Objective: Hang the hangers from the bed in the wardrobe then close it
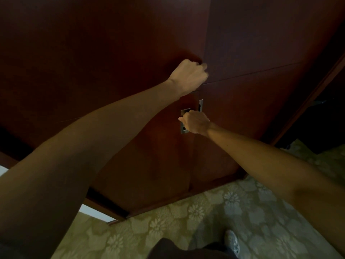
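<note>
My left hand (188, 76) is curled at the edge of the left wardrobe door (102, 62), fingertips hooked into the seam where the doors meet. Just below, my right hand (196, 122) grips the metal handle (183, 126). The doors look shut or nearly so. I should press evenly, keeping my fingertips out of the seam. No hangers are visible.

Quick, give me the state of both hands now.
Left hand: fingers curled at the wardrobe door edge; grip cannot be told.
Right hand: gripping the metal handle.
</note>
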`<state>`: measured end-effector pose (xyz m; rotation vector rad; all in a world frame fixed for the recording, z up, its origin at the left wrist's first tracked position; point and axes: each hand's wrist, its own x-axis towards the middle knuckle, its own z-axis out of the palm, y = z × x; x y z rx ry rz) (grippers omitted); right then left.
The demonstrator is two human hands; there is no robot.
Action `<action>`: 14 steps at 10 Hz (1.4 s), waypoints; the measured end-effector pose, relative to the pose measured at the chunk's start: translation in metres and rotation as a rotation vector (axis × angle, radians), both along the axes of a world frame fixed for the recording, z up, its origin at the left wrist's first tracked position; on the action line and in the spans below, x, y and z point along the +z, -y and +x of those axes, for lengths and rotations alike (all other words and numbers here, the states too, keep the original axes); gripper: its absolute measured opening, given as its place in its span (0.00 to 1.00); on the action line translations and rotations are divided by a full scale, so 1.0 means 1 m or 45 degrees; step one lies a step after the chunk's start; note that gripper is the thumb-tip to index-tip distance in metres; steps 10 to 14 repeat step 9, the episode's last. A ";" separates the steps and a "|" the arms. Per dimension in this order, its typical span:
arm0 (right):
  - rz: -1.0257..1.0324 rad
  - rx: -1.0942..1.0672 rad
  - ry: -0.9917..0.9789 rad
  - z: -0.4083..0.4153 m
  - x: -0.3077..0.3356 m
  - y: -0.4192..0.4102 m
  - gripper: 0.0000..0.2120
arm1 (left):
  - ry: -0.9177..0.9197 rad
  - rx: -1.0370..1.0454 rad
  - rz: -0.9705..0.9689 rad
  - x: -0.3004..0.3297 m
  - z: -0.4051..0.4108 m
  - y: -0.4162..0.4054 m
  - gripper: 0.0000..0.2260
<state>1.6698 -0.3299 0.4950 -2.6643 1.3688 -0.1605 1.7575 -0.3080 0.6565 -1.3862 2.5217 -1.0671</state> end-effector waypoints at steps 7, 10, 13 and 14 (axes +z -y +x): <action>0.051 -0.003 -0.160 0.014 0.016 -0.019 0.19 | 0.042 0.034 0.090 0.004 0.011 -0.010 0.12; 0.287 0.019 -0.111 0.002 0.111 -0.013 0.20 | -0.509 0.135 -0.029 0.043 0.044 -0.040 0.19; 0.287 0.019 -0.111 0.002 0.111 -0.013 0.20 | -0.509 0.135 -0.029 0.043 0.044 -0.040 0.19; 0.287 0.019 -0.111 0.002 0.111 -0.013 0.20 | -0.509 0.135 -0.029 0.043 0.044 -0.040 0.19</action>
